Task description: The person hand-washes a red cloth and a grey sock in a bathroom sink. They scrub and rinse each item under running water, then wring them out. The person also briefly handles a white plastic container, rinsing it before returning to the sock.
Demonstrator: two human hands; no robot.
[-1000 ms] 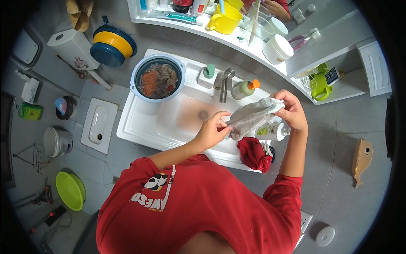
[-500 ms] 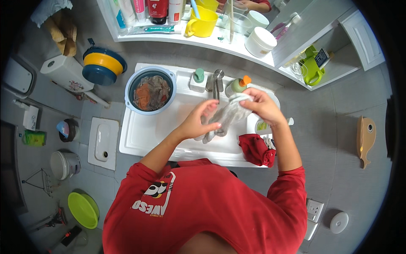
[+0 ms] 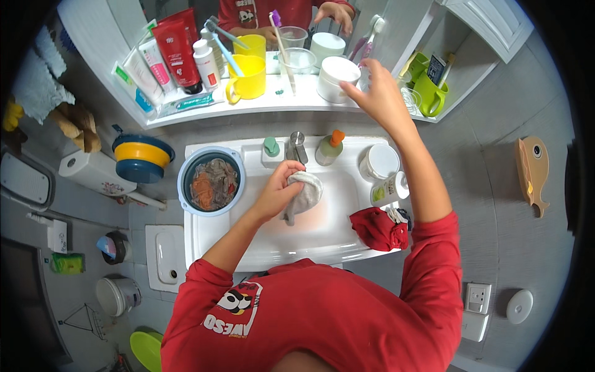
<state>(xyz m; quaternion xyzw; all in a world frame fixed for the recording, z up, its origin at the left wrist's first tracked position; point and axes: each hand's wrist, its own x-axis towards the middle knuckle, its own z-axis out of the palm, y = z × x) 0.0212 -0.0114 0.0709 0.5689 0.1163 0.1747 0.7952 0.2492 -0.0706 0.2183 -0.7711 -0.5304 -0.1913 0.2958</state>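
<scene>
Over the sink [image 3: 248,245], my left hand [image 3: 276,193] is closed around a pale grey piece of cloth that looks like a sock [image 3: 306,197], its lower end hanging down. My right hand [image 3: 381,96] reaches up to the shelf, thumb and fingers apart, holding nothing. Its thumb is beside a white round jar [image 3: 334,80], and its fingertips are close to a pink-and-white toothbrush [image 3: 370,40]. Whether the fingertips touch the toothbrush I cannot tell. A blue-grey basin [image 3: 186,199] with wet grey and orange cloths [image 3: 214,183] stands at the sink's left.
Behind the sink's faucet [image 3: 297,149] runs a shelf [image 3: 273,108] with a yellow cup [image 3: 251,80], tubes and bottles. Pump bottles [image 3: 328,149] flank the faucet. A white tub [image 3: 379,162], a white bottle [image 3: 390,189] and red cloth [image 3: 379,229] line the right side.
My right hand has let go of the sock and moved up to the shelf by the jar. My left hand now holds the sock alone. The view has tilted up toward the shelf.
</scene>
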